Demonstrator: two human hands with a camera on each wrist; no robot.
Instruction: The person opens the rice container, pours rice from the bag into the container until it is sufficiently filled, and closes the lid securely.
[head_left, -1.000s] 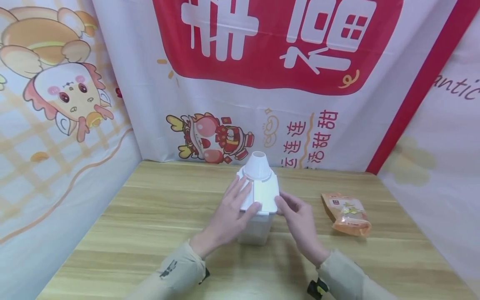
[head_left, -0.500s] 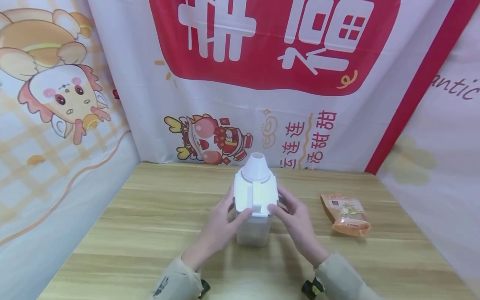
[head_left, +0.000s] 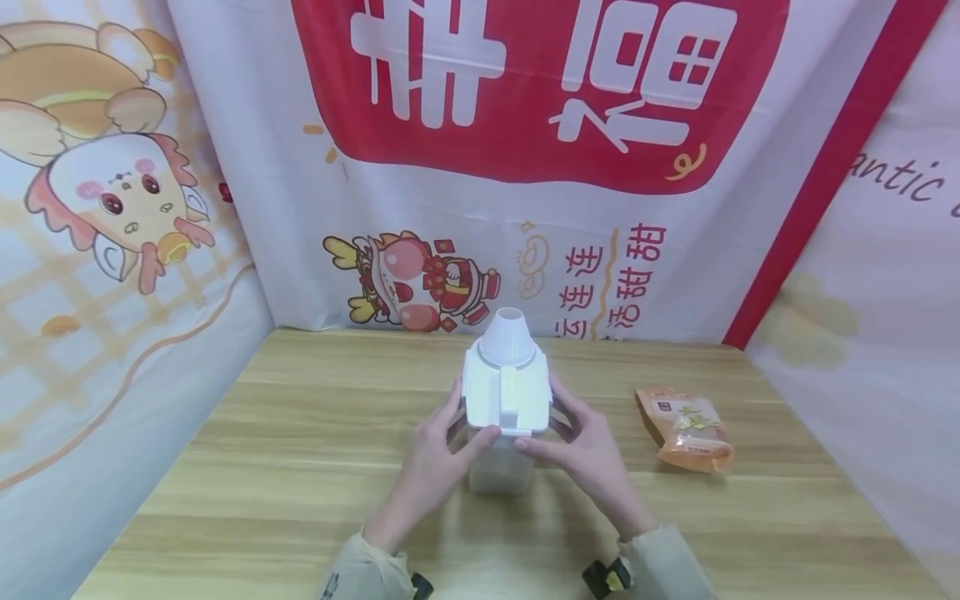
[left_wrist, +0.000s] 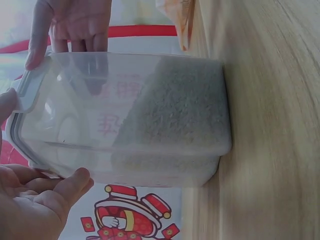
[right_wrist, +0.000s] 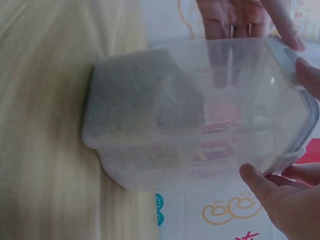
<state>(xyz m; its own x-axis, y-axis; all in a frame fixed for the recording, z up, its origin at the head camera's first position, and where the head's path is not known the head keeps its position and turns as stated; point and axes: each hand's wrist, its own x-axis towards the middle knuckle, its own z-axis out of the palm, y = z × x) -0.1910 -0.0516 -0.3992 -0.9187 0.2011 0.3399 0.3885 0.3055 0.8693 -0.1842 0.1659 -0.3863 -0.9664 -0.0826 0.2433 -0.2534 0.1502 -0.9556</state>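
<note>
A clear plastic storage container (head_left: 500,473) stands upright on the table, with a white lid (head_left: 529,398) and a white cone-shaped spout piece (head_left: 507,340) on top. Greyish grains, looking like rice (left_wrist: 175,105), slope inside it in the left wrist view. My left hand (head_left: 432,462) grips the lid's left side, its thumb at the front edge by the latch. On the opposite side my right hand (head_left: 587,454) holds the lid's rim, thumb on the front edge and fingers along the right side. Both hands' far fingertips are partly hidden behind the lid in the head view.
An orange and clear snack packet (head_left: 690,429) lies on the wooden table (head_left: 315,450) to the right of the container. Printed cloth (head_left: 420,192) hangs behind the table and along both sides.
My left hand has moved from the lid's top down to its left side, thumb at the front. The right thumb has shifted from the lid's right corner to the front edge.
</note>
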